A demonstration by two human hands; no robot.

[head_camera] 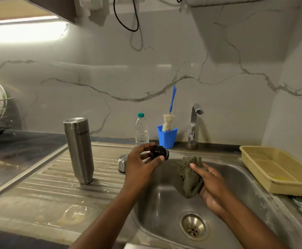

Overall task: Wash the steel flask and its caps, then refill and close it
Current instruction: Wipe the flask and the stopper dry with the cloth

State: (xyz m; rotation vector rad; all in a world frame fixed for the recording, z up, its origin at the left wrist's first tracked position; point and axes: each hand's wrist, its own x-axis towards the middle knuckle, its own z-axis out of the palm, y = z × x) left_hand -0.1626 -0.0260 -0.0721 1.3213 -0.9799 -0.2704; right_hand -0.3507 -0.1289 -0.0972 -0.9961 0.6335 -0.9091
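Left hand (139, 165) grips the black inner cap (158, 152) by its sides, out over the sink (164, 203) edge so drips land in the basin. Your right hand (212, 187) clutches the green scrub cloth (189, 177) over the sink, placed to wipe that cap. Steel flask (79, 150) stands upside down on the table's ribbed drainboard (48, 178), probably draining. Steel outer cap (122, 163) sits just beside your left hand. Tap (194, 123) isn't running.
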